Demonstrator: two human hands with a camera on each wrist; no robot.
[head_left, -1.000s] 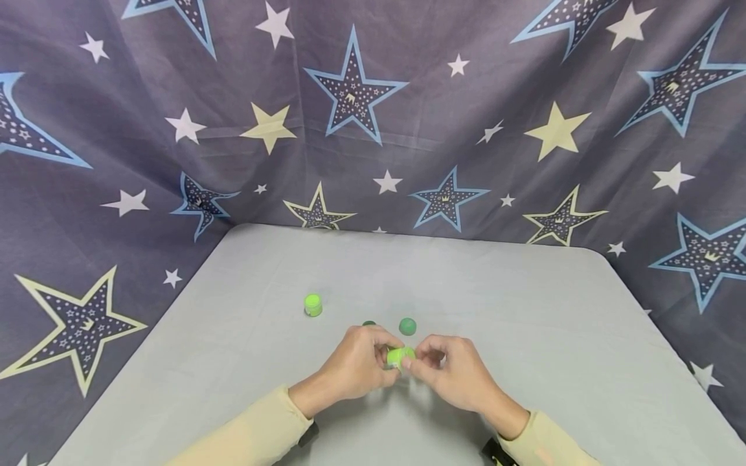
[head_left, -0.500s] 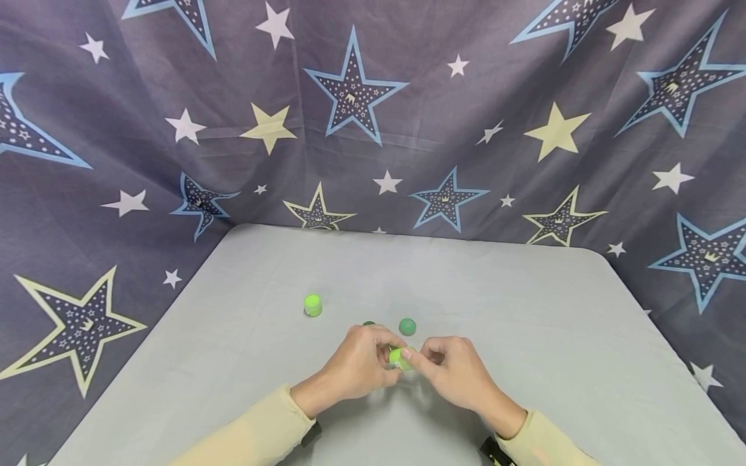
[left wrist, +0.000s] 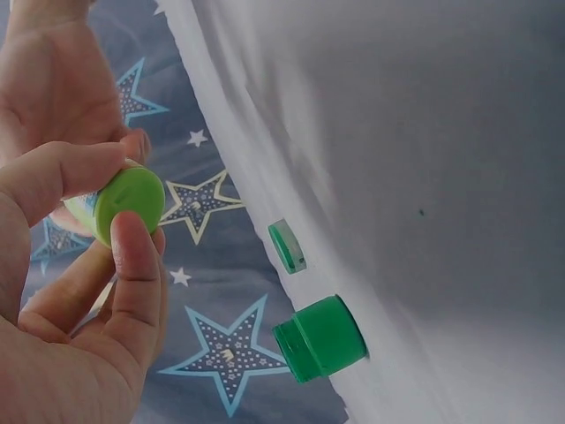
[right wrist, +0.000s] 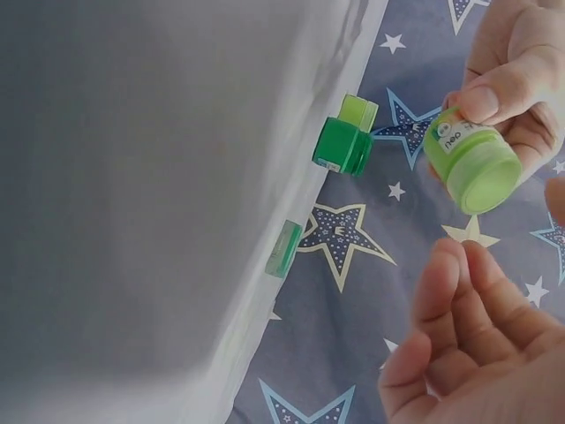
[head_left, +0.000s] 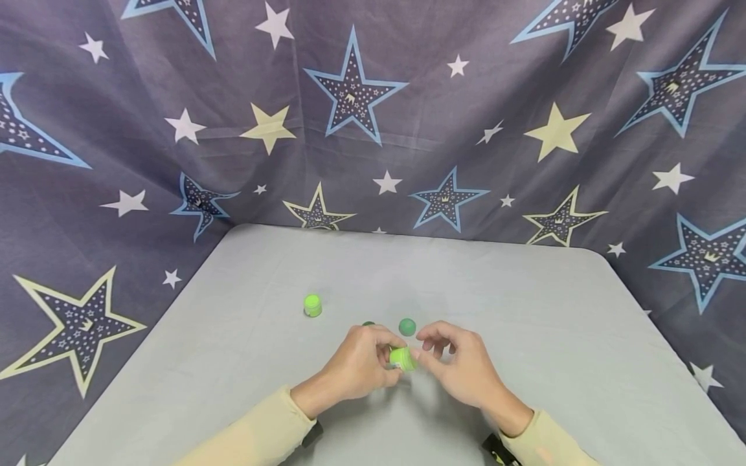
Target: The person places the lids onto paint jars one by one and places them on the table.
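My left hand (head_left: pixel 355 362) grips a small lime-green jar (head_left: pixel 401 358) on its side above the table. In the right wrist view its printed label and paler lid (right wrist: pixel 490 184) face my right hand, while the left wrist view shows the jar's round base (left wrist: pixel 134 205). My right hand (head_left: pixel 466 366) hovers just right of the lid, fingers loosely bent and holding nothing. Beyond the hands, a dark green jar (left wrist: pixel 322 338) stands uncovered with its threaded neck showing. The head view has it mostly hidden behind my left hand. Its green lid (head_left: pixel 407 327) lies apart from it on the table.
A second lime-green jar (head_left: pixel 313 305) stands farther back to the left on the pale grey table (head_left: pixel 513 298). Dark star-patterned cloth (head_left: pixel 373 162) hangs behind the table and along both sides.
My right hand has let go of the lime-green jar's lid and drawn slightly back to the right, its fingers spreading. The left hand keeps the jar almost in place.
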